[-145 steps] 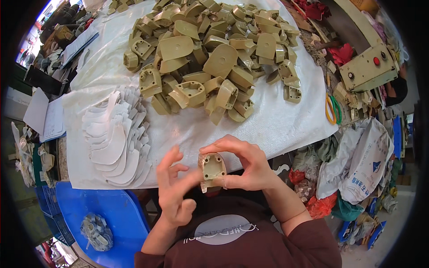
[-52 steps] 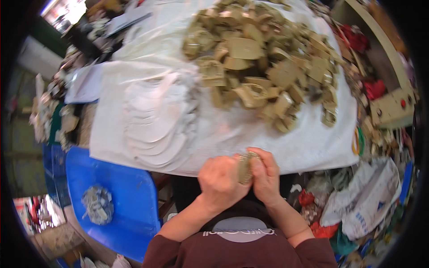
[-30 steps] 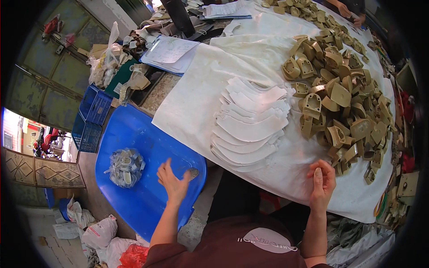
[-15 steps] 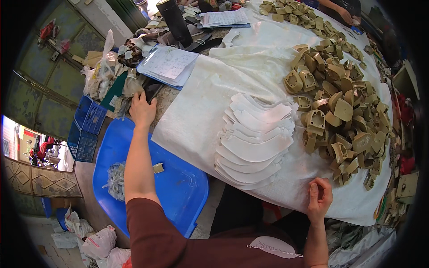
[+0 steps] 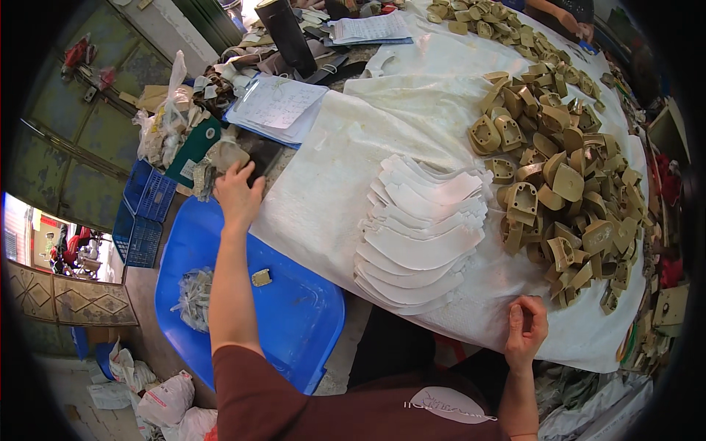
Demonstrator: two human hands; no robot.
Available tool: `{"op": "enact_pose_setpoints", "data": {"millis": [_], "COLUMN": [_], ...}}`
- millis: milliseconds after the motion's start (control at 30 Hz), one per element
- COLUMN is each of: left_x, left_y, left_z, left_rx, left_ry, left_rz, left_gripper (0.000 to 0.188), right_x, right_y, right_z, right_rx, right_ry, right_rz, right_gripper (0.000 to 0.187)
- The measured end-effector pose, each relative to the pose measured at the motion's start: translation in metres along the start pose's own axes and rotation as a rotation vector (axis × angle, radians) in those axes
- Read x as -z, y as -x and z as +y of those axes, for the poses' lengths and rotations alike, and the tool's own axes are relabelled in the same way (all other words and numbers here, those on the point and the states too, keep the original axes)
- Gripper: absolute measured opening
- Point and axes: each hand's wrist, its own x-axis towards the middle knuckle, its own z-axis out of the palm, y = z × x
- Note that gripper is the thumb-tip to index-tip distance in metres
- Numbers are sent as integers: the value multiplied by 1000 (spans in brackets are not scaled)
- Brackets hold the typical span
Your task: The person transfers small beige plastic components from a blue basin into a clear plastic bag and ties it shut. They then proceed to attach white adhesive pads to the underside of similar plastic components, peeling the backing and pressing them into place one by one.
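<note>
My left hand (image 5: 239, 197) reaches out over the far rim of the blue plastic tub (image 5: 298, 312). Its fingers are apart, close to a small clear plastic bag (image 5: 226, 155) and a dark flat block (image 5: 266, 156); I see nothing held in it. By the front edge of the white cloth (image 5: 316, 198), my right hand (image 5: 526, 331) rests with curled fingers and no object showing. Between the hands lies a fanned stack of white curved sheets (image 5: 419, 239). Gold-coloured shoe heels (image 5: 566, 180) are heaped on the right.
Inside the tub are a filled plastic bag (image 5: 195, 298) and one small gold piece (image 5: 261, 277). Clipboards with papers (image 5: 276, 106) and a black cylinder (image 5: 285, 37) stand beyond. Blue baskets (image 5: 147, 191) sit left. Another person's hand (image 5: 568, 22) shows far right.
My left hand has shifted slightly right, with its fingers now nearer the dark block. More of the green piece and clear bag beside it shows. My right hand stays almost in place.
</note>
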Motion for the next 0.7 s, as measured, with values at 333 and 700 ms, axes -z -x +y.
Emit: {"op": "enact_pose_setpoints", "data": {"millis": [333,700], "left_x": [21,82], "left_y": [28,96], "left_z": [38,163], "left_rx": [88,-541], "left_ry": [62,714], "left_rz": [-17,-118], "left_gripper": [50,56], "right_x": [1,-10], "right_y": [-2,-58], "right_z": [-2,-47], "right_rx": [6,198], "right_ry": [-9,97], "right_rz": [-34,-173], "right_gripper": [17,20]}}
